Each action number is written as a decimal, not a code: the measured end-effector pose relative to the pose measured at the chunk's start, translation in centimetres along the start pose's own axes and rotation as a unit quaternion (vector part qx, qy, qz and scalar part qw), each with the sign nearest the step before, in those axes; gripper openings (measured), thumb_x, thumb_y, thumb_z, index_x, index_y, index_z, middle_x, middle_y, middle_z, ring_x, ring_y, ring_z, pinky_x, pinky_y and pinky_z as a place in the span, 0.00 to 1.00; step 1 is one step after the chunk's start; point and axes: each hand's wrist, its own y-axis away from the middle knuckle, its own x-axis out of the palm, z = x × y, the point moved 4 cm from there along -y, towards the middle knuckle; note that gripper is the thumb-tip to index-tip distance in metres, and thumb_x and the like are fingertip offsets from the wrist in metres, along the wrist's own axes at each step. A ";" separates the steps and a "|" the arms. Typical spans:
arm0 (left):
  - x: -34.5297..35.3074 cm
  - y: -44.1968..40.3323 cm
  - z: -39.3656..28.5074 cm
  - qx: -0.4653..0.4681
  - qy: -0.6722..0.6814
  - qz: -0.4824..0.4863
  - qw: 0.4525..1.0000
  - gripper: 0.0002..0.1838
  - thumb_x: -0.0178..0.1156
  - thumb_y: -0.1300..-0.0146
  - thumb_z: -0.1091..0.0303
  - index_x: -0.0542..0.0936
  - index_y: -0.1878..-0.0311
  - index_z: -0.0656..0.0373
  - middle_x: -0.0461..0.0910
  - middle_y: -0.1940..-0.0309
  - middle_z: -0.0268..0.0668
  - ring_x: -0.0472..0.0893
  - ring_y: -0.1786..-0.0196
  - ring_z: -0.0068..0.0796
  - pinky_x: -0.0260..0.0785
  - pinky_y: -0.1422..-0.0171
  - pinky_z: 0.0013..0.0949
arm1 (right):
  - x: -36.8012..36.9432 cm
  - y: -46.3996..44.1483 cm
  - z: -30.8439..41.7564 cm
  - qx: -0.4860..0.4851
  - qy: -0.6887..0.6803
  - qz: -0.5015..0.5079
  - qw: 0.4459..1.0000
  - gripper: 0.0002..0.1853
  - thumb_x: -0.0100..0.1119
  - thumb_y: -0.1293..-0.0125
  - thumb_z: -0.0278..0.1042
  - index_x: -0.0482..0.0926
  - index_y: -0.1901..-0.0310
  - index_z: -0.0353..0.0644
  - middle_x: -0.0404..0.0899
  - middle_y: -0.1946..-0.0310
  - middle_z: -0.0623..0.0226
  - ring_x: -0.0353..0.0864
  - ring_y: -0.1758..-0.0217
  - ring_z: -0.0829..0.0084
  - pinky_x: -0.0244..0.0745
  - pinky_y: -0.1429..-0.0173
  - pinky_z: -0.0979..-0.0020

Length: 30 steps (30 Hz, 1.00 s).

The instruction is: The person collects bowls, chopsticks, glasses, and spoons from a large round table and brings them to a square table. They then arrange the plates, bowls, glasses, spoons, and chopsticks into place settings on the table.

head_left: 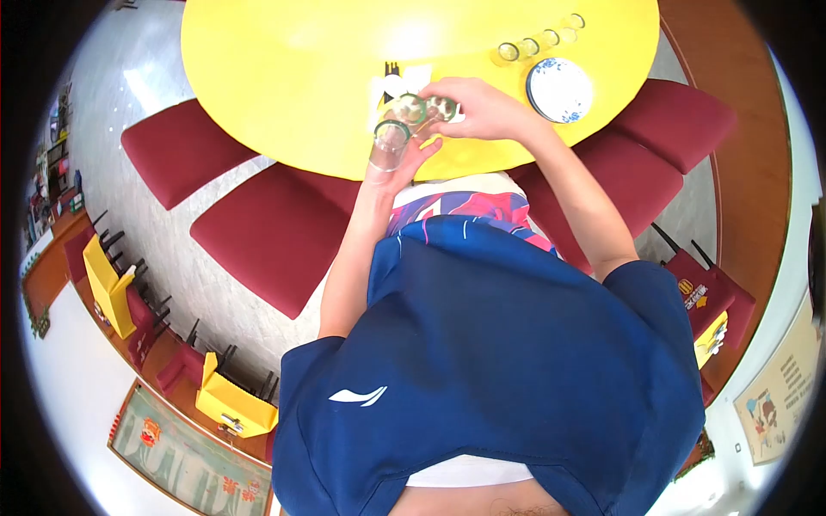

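Above the near edge of the yellow table (292, 103), my left hand (404, 168) holds a clear glass (390, 142), its rim facing up toward the camera. Two more glasses, one in the middle (408, 109) and one to its right (440, 108), sit close beside it. My right hand (473, 107) reaches in from the right, its fingers around the rightmost glass. Just beyond the hands lie dark chopsticks (391, 69) and a small white dish (394, 85).
A blue-and-white plate stack (559, 89) stands on the right of the table, with a row of several glasses (529, 46) behind it. Dark red chairs (275, 232) line the near edge on both sides.
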 end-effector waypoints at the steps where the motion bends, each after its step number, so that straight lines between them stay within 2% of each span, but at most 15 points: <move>1: -0.3 0.0 0.0 0.004 -0.006 -0.011 1.000 0.27 0.63 0.38 0.53 0.71 0.39 0.50 0.75 0.42 0.40 0.74 0.41 0.36 0.71 0.44 0.38 | 0.2 0.3 0.2 0.004 0.002 -0.004 1.000 0.25 0.64 0.41 0.42 0.74 0.44 0.41 0.79 0.55 0.57 0.79 0.52 0.61 0.74 0.49 0.65; 3: -0.4 -0.1 -0.1 0.005 -0.013 -0.021 1.000 0.26 0.64 0.39 0.53 0.71 0.40 0.49 0.76 0.44 0.38 0.75 0.43 0.34 0.73 0.48 0.37 | 0.6 0.7 0.2 0.017 -0.036 -0.024 0.999 0.26 0.65 0.40 0.44 0.74 0.43 0.41 0.79 0.55 0.57 0.79 0.54 0.61 0.74 0.50 0.66; 5: -0.5 -0.1 -0.1 0.016 0.016 -0.048 0.999 0.26 0.69 0.44 0.58 0.73 0.43 0.50 0.78 0.48 0.36 0.76 0.47 0.31 0.74 0.56 0.33 | 0.4 1.1 -0.3 0.019 -0.042 -0.027 0.999 0.26 0.64 0.40 0.46 0.74 0.43 0.43 0.79 0.54 0.58 0.80 0.54 0.62 0.75 0.51 0.66; 7: -0.7 -0.1 0.2 0.020 0.042 -0.049 0.998 0.23 0.68 0.43 0.60 0.74 0.44 0.50 0.78 0.49 0.35 0.77 0.50 0.29 0.73 0.58 0.31 | -0.2 1.4 -3.0 0.123 -0.093 -0.035 0.987 0.26 0.64 0.40 0.48 0.74 0.42 0.45 0.80 0.55 0.59 0.80 0.56 0.64 0.75 0.51 0.67; 8: -1.0 -0.1 0.3 0.038 0.048 -0.042 0.997 0.23 0.68 0.43 0.62 0.75 0.44 0.50 0.78 0.50 0.35 0.78 0.50 0.29 0.73 0.59 0.31 | -0.5 1.3 -6.6 0.123 -0.062 -0.083 0.987 0.25 0.63 0.39 0.47 0.74 0.42 0.48 0.79 0.52 0.60 0.80 0.52 0.64 0.75 0.49 0.65; 10: -1.7 0.0 0.5 0.057 0.055 -0.037 0.996 0.22 0.67 0.42 0.63 0.75 0.45 0.50 0.79 0.50 0.35 0.78 0.51 0.29 0.74 0.59 0.32 | -1.6 2.2 -13.1 0.163 0.221 -0.193 0.942 0.22 0.61 0.39 0.42 0.74 0.43 0.50 0.77 0.49 0.61 0.78 0.48 0.61 0.77 0.49 0.62; 12: -2.4 0.2 0.7 0.053 0.062 -0.052 0.995 0.21 0.66 0.41 0.64 0.75 0.45 0.50 0.78 0.49 0.35 0.79 0.49 0.30 0.75 0.59 0.32 | -3.4 2.3 -16.2 0.273 0.297 -0.155 0.902 0.21 0.60 0.40 0.36 0.73 0.43 0.52 0.74 0.48 0.61 0.76 0.46 0.59 0.78 0.50 0.59; 15: -1.8 0.4 0.8 0.059 0.104 -0.031 0.992 0.20 0.66 0.40 0.64 0.75 0.45 0.51 0.78 0.49 0.35 0.79 0.48 0.31 0.77 0.58 0.33 | -2.9 2.4 -20.5 0.266 0.377 -0.088 0.883 0.23 0.60 0.41 0.33 0.72 0.43 0.54 0.74 0.51 0.61 0.77 0.47 0.59 0.79 0.52 0.58; 20: -1.0 0.9 0.7 0.048 0.084 -0.054 0.994 0.21 0.67 0.41 0.63 0.75 0.45 0.47 0.79 0.49 0.32 0.79 0.47 0.31 0.77 0.49 0.40 | -2.7 2.0 -22.2 0.244 0.409 -0.061 0.877 0.24 0.61 0.43 0.33 0.72 0.43 0.55 0.74 0.52 0.61 0.78 0.49 0.59 0.79 0.52 0.58; 22: -0.9 0.8 0.6 0.075 0.086 -0.079 0.990 0.22 0.65 0.40 0.59 0.74 0.43 0.48 0.79 0.47 0.32 0.78 0.44 0.33 0.69 0.37 0.55 | -4.1 2.3 -19.8 0.230 0.372 -0.075 0.896 0.23 0.63 0.44 0.36 0.73 0.45 0.53 0.76 0.56 0.60 0.78 0.52 0.58 0.78 0.54 0.60; 23: -0.7 0.7 0.5 0.076 0.086 -0.078 0.990 0.22 0.65 0.40 0.59 0.74 0.43 0.48 0.79 0.47 0.32 0.78 0.44 0.33 0.69 0.37 0.55 | -4.6 2.5 -18.4 0.229 0.374 -0.075 0.896 0.23 0.63 0.44 0.36 0.73 0.45 0.53 0.76 0.56 0.60 0.78 0.52 0.58 0.78 0.54 0.60; 25: -0.2 0.7 0.2 0.100 0.064 -0.110 0.987 0.24 0.64 0.40 0.55 0.73 0.42 0.47 0.78 0.47 0.32 0.77 0.42 0.33 0.58 0.30 0.63 | -5.4 3.2 -14.2 0.208 0.240 -0.131 0.939 0.21 0.65 0.44 0.40 0.76 0.48 0.52 0.76 0.63 0.63 0.79 0.59 0.65 0.76 0.58 0.66; 26: -0.2 0.6 0.2 0.101 0.067 -0.110 0.987 0.24 0.64 0.40 0.55 0.73 0.42 0.47 0.78 0.47 0.32 0.77 0.42 0.33 0.58 0.30 0.63 | -5.6 3.6 -11.6 0.208 0.241 -0.129 0.939 0.21 0.65 0.44 0.40 0.76 0.48 0.52 0.76 0.63 0.63 0.79 0.59 0.65 0.76 0.58 0.66; 28: -0.3 0.1 -0.1 0.089 0.072 -0.087 0.990 0.24 0.63 0.39 0.53 0.73 0.41 0.46 0.78 0.45 0.33 0.76 0.41 0.32 0.58 0.30 0.64 | -4.7 4.5 -6.7 0.196 -0.039 -0.097 0.975 0.20 0.67 0.44 0.41 0.78 0.49 0.50 0.74 0.67 0.67 0.76 0.66 0.75 0.74 0.62 0.73; 30: 0.1 0.0 0.0 0.084 0.068 -0.082 0.991 0.23 0.63 0.39 0.53 0.73 0.42 0.46 0.78 0.46 0.33 0.77 0.42 0.32 0.58 0.30 0.64 | -3.4 5.2 -3.5 0.190 -0.094 -0.079 0.974 0.20 0.68 0.44 0.41 0.79 0.49 0.50 0.74 0.66 0.69 0.75 0.68 0.78 0.73 0.63 0.75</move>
